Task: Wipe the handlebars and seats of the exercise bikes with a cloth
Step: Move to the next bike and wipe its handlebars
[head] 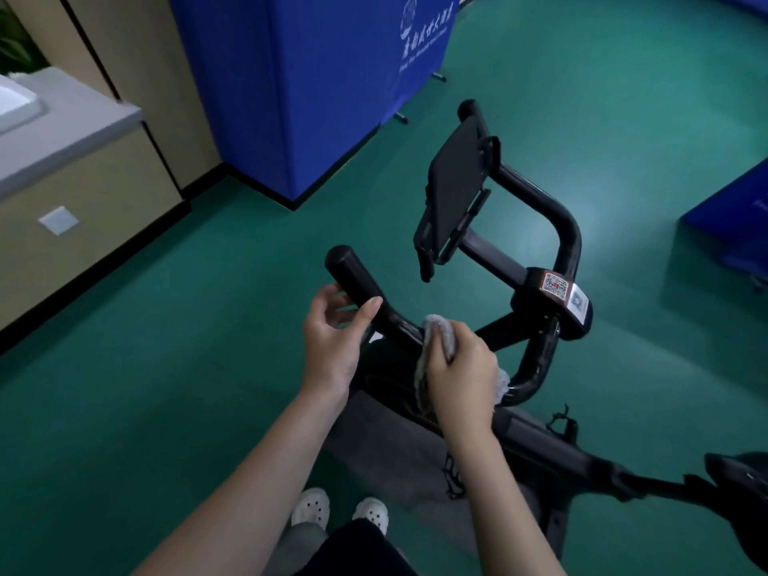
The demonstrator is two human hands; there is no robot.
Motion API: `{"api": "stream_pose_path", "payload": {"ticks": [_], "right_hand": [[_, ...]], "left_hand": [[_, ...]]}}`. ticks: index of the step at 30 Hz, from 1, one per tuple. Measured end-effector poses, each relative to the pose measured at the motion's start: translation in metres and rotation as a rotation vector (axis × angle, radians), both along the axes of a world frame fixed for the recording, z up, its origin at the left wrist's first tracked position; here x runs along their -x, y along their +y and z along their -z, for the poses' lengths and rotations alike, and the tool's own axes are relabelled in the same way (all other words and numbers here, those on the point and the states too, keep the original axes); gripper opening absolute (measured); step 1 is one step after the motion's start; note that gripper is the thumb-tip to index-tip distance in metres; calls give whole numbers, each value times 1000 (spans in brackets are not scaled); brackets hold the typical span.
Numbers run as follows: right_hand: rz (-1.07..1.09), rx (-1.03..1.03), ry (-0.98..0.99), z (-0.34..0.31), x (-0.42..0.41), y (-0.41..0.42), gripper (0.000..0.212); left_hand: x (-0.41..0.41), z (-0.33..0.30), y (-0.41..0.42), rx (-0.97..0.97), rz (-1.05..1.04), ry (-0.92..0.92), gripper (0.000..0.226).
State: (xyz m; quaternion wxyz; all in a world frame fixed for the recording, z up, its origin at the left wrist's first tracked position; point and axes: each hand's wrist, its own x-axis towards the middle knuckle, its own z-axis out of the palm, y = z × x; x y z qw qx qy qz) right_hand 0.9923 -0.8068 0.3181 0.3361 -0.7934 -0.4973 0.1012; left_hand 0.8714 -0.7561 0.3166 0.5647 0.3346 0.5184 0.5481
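Grey cloth (pixel 436 326) bunched against black curved handlebar (pixel 365 293)

Both forearms are bare up to the bottom edge of the view, with no sleeve, watch or ring on the left hand (pixel 332 334) or the right hand (pixel 461 372). The white clogs (pixel 338 511) have round holes across the toes. Grey trousers (pixel 297 542) cover the legs; a darker garment (pixel 353 550), perhaps a shirt hem, hangs above.
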Motion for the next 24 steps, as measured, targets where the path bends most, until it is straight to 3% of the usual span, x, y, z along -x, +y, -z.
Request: {"api": "stream_pose_path", "payload": {"ticks": [4,9,13,24], "right_hand": [[-55,389,151,-20,-4,38,25],[-356,658,623,-35,-23,72,17],[-426,707,547,-28,-56,53,23],[-343,453,335,-20,-40,36,25]], "left_hand": [[0,1,-1,-3,-21,23,26],[-1,1,-1,-3,-40,52,26],[-2,2,-2,7,-26,32,28],[-2,3,-2,-14,-23,14,31]]}}
